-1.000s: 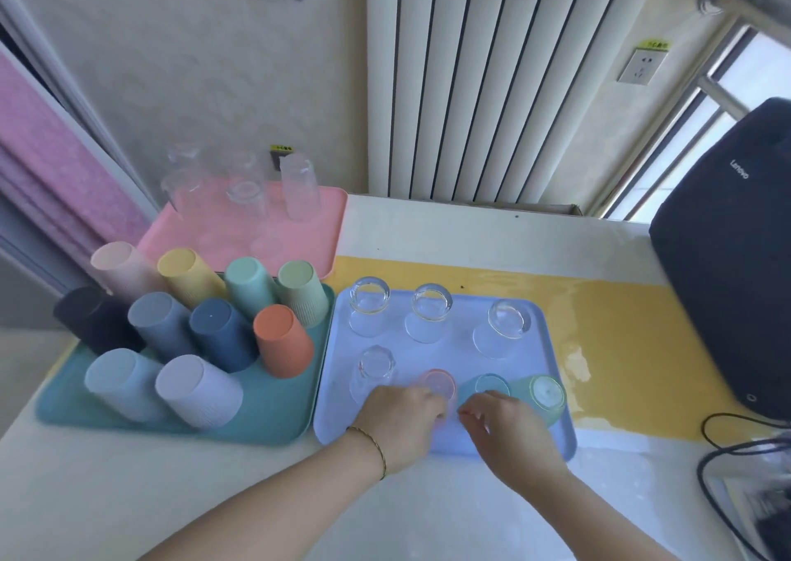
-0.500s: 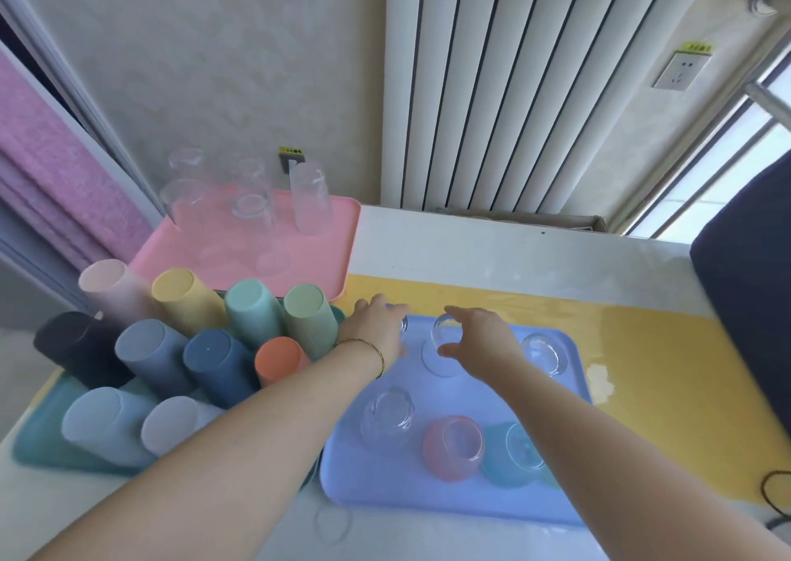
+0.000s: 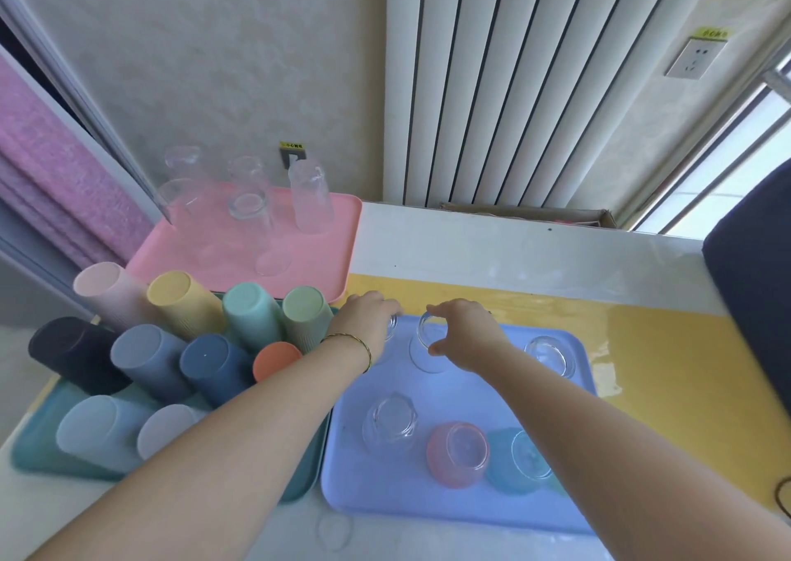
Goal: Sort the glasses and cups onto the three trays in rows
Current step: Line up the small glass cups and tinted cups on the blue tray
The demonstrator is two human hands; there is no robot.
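Note:
On the blue tray [image 3: 428,505] stand upside-down small glasses: a clear one [image 3: 550,355] at the back right, a faceted clear one [image 3: 389,423], a pink one [image 3: 458,453] and a teal one [image 3: 520,460] in the front row. My left hand [image 3: 370,318] is closed over the back-left clear glass [image 3: 391,327], mostly hiding it. My right hand [image 3: 464,331] grips the back-middle clear glass [image 3: 426,346]. The teal tray [image 3: 34,462] holds several coloured plastic cups [image 3: 214,363] upside down. The pink tray [image 3: 316,269] carries tall clear glasses [image 3: 310,199].
A white radiator [image 3: 513,89] rises behind the counter. A yellow mat [image 3: 667,368] lies under the blue tray's right side. A dark bag [image 3: 753,303] stands at the right edge. A pink curtain [image 3: 51,175] hangs at the left.
Both hands left the front-row coloured glasses and reached to the back row of the blue tray, closing on the two clear glasses there. The camera moved forward.

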